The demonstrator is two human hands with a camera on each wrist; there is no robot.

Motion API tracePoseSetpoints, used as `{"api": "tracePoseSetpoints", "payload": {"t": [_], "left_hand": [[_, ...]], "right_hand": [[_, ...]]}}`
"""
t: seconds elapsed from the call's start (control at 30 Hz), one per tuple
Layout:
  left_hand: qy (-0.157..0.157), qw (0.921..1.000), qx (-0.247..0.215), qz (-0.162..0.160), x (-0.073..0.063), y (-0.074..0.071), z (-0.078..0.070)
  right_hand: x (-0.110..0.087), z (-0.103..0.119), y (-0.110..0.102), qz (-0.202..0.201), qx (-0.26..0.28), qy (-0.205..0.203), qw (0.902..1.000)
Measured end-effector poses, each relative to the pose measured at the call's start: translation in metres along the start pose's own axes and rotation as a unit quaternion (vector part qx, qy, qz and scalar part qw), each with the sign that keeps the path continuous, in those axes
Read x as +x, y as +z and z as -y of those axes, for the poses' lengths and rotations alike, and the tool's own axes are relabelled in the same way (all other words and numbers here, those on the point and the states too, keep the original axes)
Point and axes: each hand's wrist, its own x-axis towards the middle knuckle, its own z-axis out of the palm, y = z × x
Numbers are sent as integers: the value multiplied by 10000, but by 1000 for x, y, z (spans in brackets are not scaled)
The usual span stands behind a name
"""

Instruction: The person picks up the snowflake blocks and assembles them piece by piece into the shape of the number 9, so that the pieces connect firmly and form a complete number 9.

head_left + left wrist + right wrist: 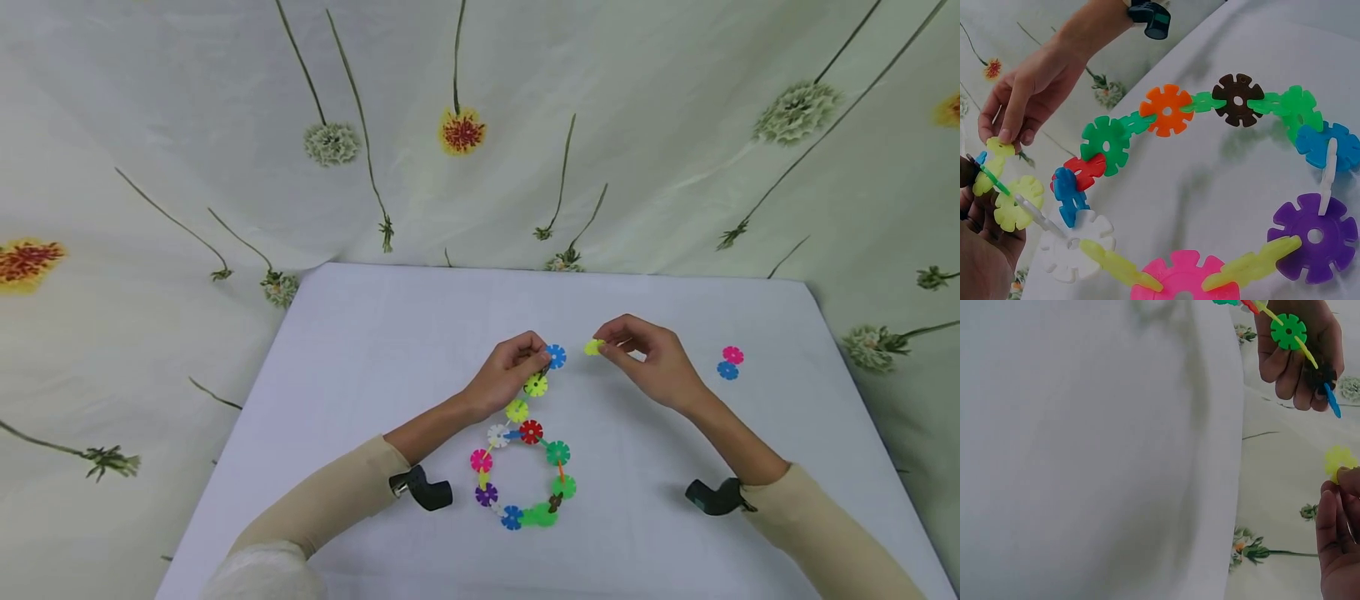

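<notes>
In the head view my left hand [510, 372] pinches the upper end of a chain of slotted plastic snowflake discs. A dark disc [1320, 377] sits between its fingers, with a blue disc [556, 357] sticking out beyond them. Below, the chain runs through yellow discs [517, 410] into a closed ring of mixed colours, including a red disc [531, 431] and a purple disc [1314, 236]. To the right, my right hand [651, 358] holds a loose yellow disc [593, 347] between thumb and fingers, a short gap away from the blue one.
A loose pink disc [732, 355] and a blue disc [727, 370] lie side by side on the white table [405, 325], right of my right hand. A flower-patterned cloth [525, 183] hangs behind the table. Both wrists wear dark cameras [716, 497].
</notes>
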Motion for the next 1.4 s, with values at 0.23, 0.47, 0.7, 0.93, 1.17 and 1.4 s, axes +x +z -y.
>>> {"api": "tracePoseSetpoints", "payload": {"t": [0.23, 0.47, 0.7, 0.93, 1.17, 1.4], "left_hand": [[-58, 10000, 60, -30, 0, 0, -2], [-17, 9999, 99, -34, 0, 2, -4], [109, 9999, -7, -77, 1, 3, -4], [211, 9997, 55, -97, 5, 4, -3], [185, 9995, 231, -76, 4, 4, -7], [161, 9996, 235, -59, 4, 3, -7]], "right_hand": [[2, 13, 11, 34, -233, -428, 9988], [2, 16, 19, -32, -426, -994, 9941], [1, 21, 22, -304, -864, -1581, 9832], [-1, 24, 22, -437, -1232, -1657, 9775], [-1, 23, 22, -328, -980, -1678, 9804], [-7, 9, 12, -308, -934, -1256, 9872]]}}
